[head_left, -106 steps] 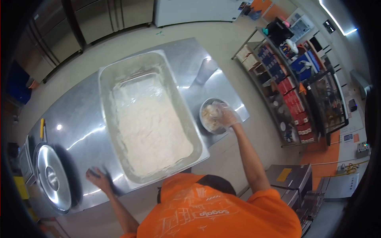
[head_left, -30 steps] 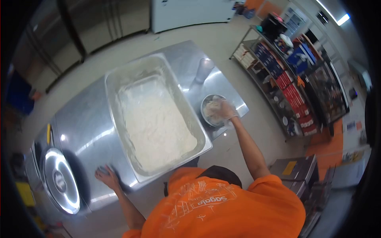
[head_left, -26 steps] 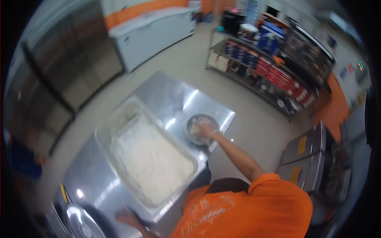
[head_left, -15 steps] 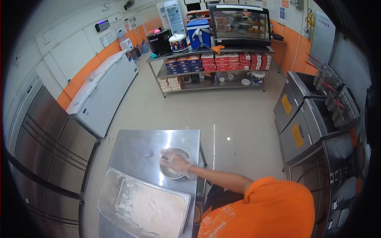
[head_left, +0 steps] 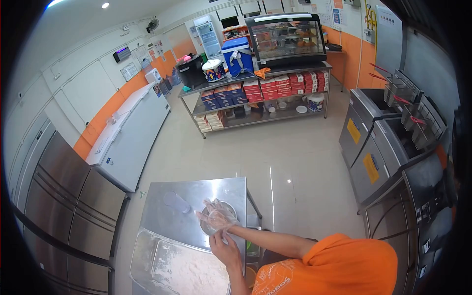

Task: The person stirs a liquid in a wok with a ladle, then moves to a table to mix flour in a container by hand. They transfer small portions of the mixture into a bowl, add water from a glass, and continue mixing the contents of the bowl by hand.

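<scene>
My right hand (head_left: 216, 215), in a clear plastic glove, is over a round metal bowl (head_left: 202, 225) with its fingers spread. The glove hides whether it touches the bowl's inside. Bare and bent at the fingers, my left hand (head_left: 224, 246) is closed on the loose cuff of that glove at my right wrist. A large rectangular metal tray (head_left: 142, 250) of white powder (head_left: 191, 269) lies below and left of the bowl. To the bowl's left is a clear plastic container (head_left: 176, 202), on the steel table (head_left: 160, 196).
A white chest freezer (head_left: 130, 132) and steel fridge doors (head_left: 69, 167) line the left side. Behind stands a steel shelf (head_left: 260, 113) with boxes, a blue cooler (head_left: 238, 56) and a glass display case (head_left: 287, 39). Fryers (head_left: 373, 142) are on the right.
My left hand has come into view and taken hold of the glove cuff at my right wrist. My right hand's fingers are more raised and spread. The view has shifted and tilted.
</scene>
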The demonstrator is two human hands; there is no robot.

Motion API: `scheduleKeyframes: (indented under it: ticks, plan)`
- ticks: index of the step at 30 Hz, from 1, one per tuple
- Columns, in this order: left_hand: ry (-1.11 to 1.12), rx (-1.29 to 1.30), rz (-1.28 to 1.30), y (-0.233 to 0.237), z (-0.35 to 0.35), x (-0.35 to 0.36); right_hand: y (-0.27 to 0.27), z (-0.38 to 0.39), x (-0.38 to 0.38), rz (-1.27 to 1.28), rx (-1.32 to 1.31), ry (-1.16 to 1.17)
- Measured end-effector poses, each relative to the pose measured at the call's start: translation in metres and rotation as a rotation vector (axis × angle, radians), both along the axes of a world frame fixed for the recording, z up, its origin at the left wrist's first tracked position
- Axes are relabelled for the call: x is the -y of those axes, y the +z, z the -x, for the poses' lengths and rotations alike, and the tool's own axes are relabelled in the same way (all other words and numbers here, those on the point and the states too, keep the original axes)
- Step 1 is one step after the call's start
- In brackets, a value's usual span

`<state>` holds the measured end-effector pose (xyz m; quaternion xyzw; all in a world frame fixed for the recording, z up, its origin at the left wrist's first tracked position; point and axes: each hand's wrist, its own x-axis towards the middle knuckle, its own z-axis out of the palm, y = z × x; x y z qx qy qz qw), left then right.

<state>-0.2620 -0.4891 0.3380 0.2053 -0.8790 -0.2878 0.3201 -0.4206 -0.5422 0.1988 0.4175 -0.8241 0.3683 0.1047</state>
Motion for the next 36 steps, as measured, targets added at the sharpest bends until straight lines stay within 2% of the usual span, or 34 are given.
scheduleKeyframes:
  ticks: [2,3,5,6,8,10,12,13,14,15,18,20,21,22,24,25,30,31,32,33,34,35,36]
  plan:
    - [-0.037,-0.071,0.006,0.002,0.004,-0.003,-0.019,0.008,0.01,0.074,0.065,-0.052]
    - [-0.04,-0.085,0.003,0.003,0.008,-0.005,-0.011,0.006,0.005,0.05,0.097,-0.044]
    - [-0.043,-0.157,0.033,-0.001,0.005,-0.007,0.068,-0.022,-0.035,-0.278,0.053,0.027]
    - [-0.04,-0.147,0.031,-0.003,0.004,-0.008,0.053,-0.016,-0.029,-0.281,0.063,0.032]
    - [-0.04,-0.171,0.04,-0.004,0.003,-0.01,0.008,-0.002,-0.011,-0.107,-0.144,0.008]
    - [-0.047,-0.175,0.031,-0.004,0.002,-0.014,0.018,-0.005,-0.02,-0.246,-0.111,0.031]
    - [-0.053,-0.193,0.027,-0.003,-0.002,-0.02,0.021,-0.004,-0.019,-0.084,-0.311,-0.08]
    - [-0.029,-0.185,-0.023,-0.001,-0.003,-0.025,0.027,-0.008,-0.026,-0.239,-0.22,-0.082]
    - [-0.002,-0.177,-0.069,0.0,-0.004,-0.029,0.029,-0.008,-0.029,-0.233,-0.217,-0.081]
    - [0.015,-0.162,-0.066,0.002,-0.003,-0.032,0.026,-0.005,-0.026,0.147,0.101,0.025]
    - [0.021,-0.106,-0.086,-0.01,0.0,-0.03,0.018,0.003,-0.024,0.621,0.565,0.216]
    - [-0.031,-0.043,-0.041,-0.017,-0.002,-0.022,-0.001,0.01,-0.019,0.609,0.258,0.216]
    - [-0.04,-0.026,-0.054,-0.02,-0.001,-0.02,0.003,0.009,-0.021,0.674,0.183,0.244]
    - [-0.046,-0.009,-0.066,-0.021,-0.002,-0.019,0.007,0.009,-0.023,0.676,0.181,0.244]
    - [-0.046,-0.051,-0.031,-0.017,-0.001,-0.02,0.017,0.006,-0.023,0.652,0.486,0.268]
    - [-0.05,-0.091,-0.003,-0.014,-0.002,-0.022,0.021,0.004,-0.021,0.655,0.487,0.27]
    - [-0.067,-0.043,-0.051,-0.021,-0.007,-0.021,0.045,-0.01,-0.035,-0.607,-0.46,-0.268]
    - [-0.07,-0.017,-0.067,-0.021,-0.009,-0.021,0.028,-0.001,-0.026,-0.61,-0.46,-0.268]
    - [-0.067,-0.018,-0.072,-0.02,-0.014,-0.019,-0.006,0.017,-0.007,-0.509,-0.517,-0.184]
    - [-0.047,-0.009,-0.182,-0.018,-0.024,-0.017,-0.027,0.024,0.005,-0.407,-0.571,-0.096]
    - [-0.012,-0.009,-0.303,-0.015,-0.036,-0.015,-0.006,0.013,-0.007,-0.418,-0.581,-0.071]
    - [0.049,-0.056,-0.335,-0.001,-0.055,-0.014,0.052,-0.001,-0.034,-0.209,-0.077,-0.055]
    - [0.112,-0.103,-0.364,0.016,-0.082,-0.011,0.086,-0.009,-0.051,0.004,0.426,-0.038]
